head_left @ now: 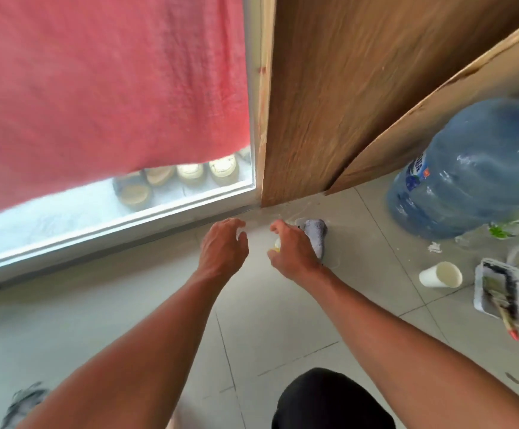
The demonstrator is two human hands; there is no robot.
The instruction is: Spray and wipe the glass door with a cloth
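Gripping pale bottle (277,244) beside nubby cloth (317,236)

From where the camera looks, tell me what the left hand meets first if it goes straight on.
The left hand, open, points toward the glass door's bottom frame; it would likely meet that first, though depth is unclear.

There is one view only, from a wide-angle camera worn on the head, looking steeply down and forward along both bare forearms to the tiled floor (283,320). It sits close: the arms fill the near edge of the picture. The far left holds the lower corner of the glass door (66,209), the far middle a wooden panel (329,88), the right a large water bottle (475,171). Straight edges bow toward the borders.
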